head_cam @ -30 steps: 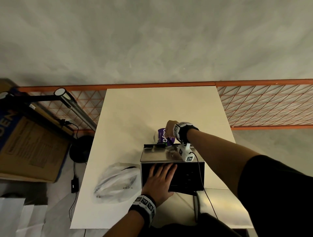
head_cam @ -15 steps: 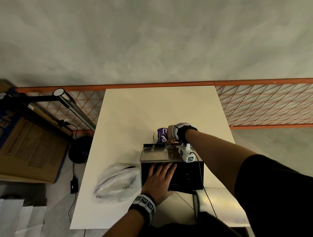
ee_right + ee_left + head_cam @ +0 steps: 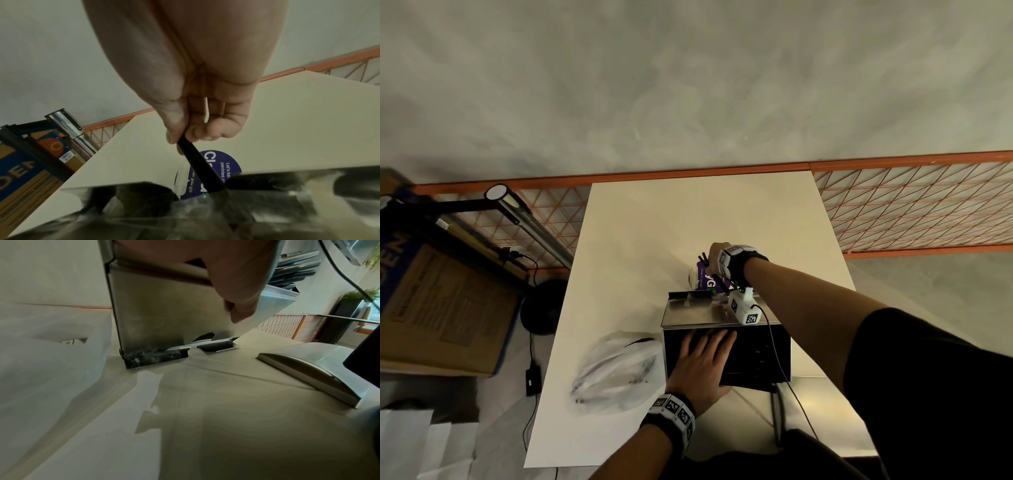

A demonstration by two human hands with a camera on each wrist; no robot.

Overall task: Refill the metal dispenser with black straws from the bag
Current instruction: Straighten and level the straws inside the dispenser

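**Straws held over the far side of the dispenser**

The metal dispenser (image 3: 722,313) stands near the middle of a cream table (image 3: 654,222), its shiny top facing up and its dark near face turned toward the person. The left hand (image 3: 700,365) lies flat against that near face, fingers straight and spread, palm pressing on the box. From the left wrist view the thumb (image 3: 242,311) hangs down over the steel side wall of the dispenser (image 3: 148,308), whose foot sits on the table.

The right hand (image 3: 717,257) is stretched over the far side of the dispenser, its fingers closed in a pinch round a few black straws (image 3: 705,265). In the right wrist view the fingertips (image 3: 203,131) clamp one black straw (image 3: 200,165) that slants down toward the dispenser's far edge; its lower end is lost in a blurred, dark reflection, so I cannot tell whether it is inside the box.

Just beyond the dispenser, beneath the right hand, lies a purple packet with white lettering (image 3: 703,279). The clear plastic bag (image 3: 616,370) rests on the table just left of the dispenser, crumpled, with dark straws showing through it. A curved metal lid (image 3: 308,369) lies on the table to the right of the box, on the near side.
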